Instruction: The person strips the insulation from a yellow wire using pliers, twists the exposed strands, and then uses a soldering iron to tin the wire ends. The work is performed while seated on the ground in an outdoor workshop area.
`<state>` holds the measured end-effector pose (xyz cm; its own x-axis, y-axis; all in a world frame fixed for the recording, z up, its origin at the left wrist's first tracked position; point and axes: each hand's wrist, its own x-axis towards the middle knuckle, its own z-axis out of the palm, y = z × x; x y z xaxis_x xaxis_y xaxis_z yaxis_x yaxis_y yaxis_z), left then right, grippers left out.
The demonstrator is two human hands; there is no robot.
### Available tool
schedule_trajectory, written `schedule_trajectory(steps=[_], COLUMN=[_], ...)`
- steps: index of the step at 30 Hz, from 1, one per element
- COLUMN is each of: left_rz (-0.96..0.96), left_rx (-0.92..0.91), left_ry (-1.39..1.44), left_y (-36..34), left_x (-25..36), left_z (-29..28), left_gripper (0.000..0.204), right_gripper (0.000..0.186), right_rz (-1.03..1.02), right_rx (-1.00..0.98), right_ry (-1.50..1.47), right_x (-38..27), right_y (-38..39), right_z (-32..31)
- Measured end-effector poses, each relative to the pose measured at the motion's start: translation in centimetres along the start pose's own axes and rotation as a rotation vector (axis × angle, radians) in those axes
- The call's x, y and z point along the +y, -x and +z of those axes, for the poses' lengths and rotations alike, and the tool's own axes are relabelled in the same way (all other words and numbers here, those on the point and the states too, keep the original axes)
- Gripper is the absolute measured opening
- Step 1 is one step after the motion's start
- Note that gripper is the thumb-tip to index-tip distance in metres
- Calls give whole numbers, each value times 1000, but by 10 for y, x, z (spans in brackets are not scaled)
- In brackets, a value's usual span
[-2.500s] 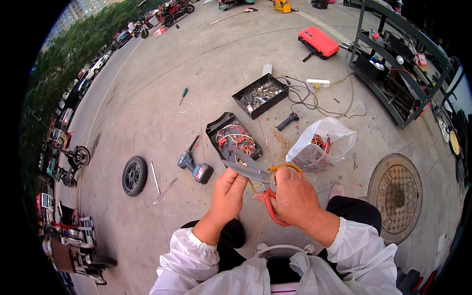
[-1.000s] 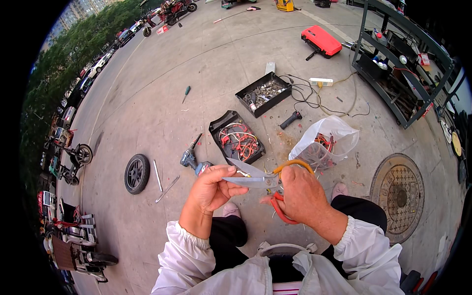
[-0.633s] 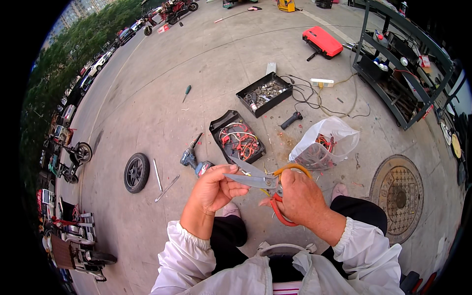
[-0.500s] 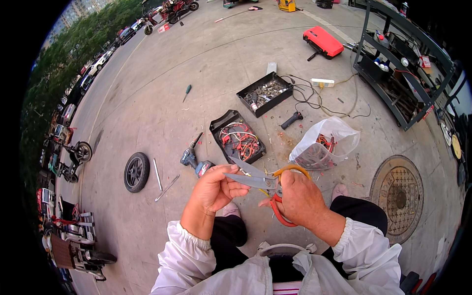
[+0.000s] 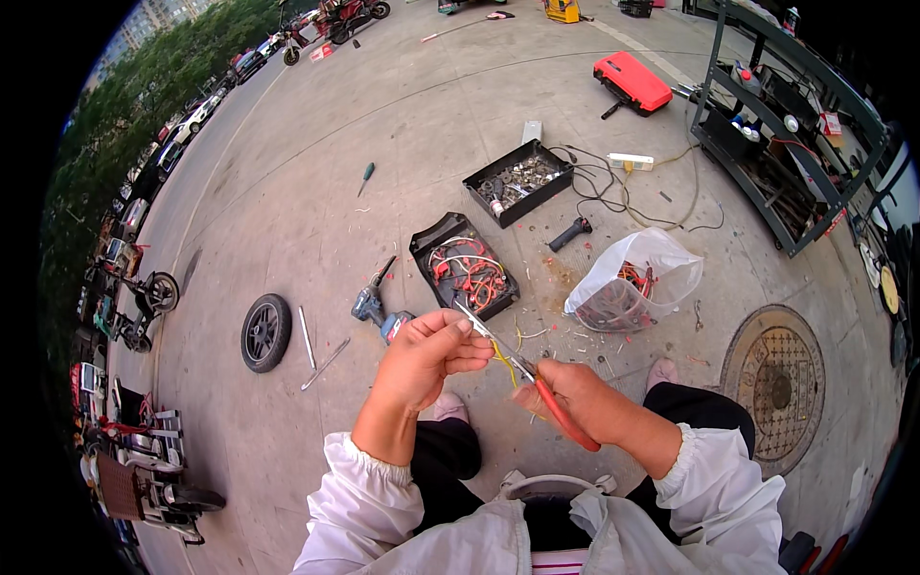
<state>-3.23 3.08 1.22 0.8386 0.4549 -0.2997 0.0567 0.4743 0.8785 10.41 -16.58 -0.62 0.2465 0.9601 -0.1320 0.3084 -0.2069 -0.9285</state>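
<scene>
Low in front of me, my right hand (image 5: 583,401) grips scissors (image 5: 558,414) by their orange handles. The blades are seen nearly edge-on and point up and left toward my left hand (image 5: 426,356). Thumb and fingertips of that hand are pinched on a thin yellow wire (image 5: 501,356), which hangs down from them along the blades. Whether the blades touch the wire I cannot tell. Just beyond my hands, a black tray (image 5: 428,230) holds tangled red and white wires. A white plastic bag (image 5: 664,251) with more wires stands to its right.
A cordless drill (image 5: 369,305), a small wheel (image 5: 265,334) and metal rods lie left. A black box (image 5: 540,204) of small parts, a black grip (image 5: 569,235) and cables lie farther off. A screwdriver (image 5: 366,179), red case (image 5: 632,82), shelf cart (image 5: 762,196) and manhole cover (image 5: 773,383) surround these.
The scissors have turned from showing their spread blades flat to nearly edge-on, and the blades look closer together. My right hand has rotated with them; my left stays almost in place.
</scene>
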Motion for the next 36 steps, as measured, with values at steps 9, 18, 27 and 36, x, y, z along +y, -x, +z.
schedule_trajectory(steps=[9,18,27,36], left_rz=[101,643,629,528], left_rx=[56,-85,-59,-114], left_ry=[-185,-550,-289,-398], left_y=[5,9,2,2], left_x=[1,0,-14,-18], left_z=[15,21,19,24], left_gripper=[14,12,14,14], right_gripper=[68,70,68,22], right_rz=[333,278,92,15], right_rx=[-430,-596,-339,304], right_ry=[-789,-1096,-707,-577], right_x=[5,-6,-3,-16], right_y=[3,7,5,3], right_z=[-3,-5,-2,-14])
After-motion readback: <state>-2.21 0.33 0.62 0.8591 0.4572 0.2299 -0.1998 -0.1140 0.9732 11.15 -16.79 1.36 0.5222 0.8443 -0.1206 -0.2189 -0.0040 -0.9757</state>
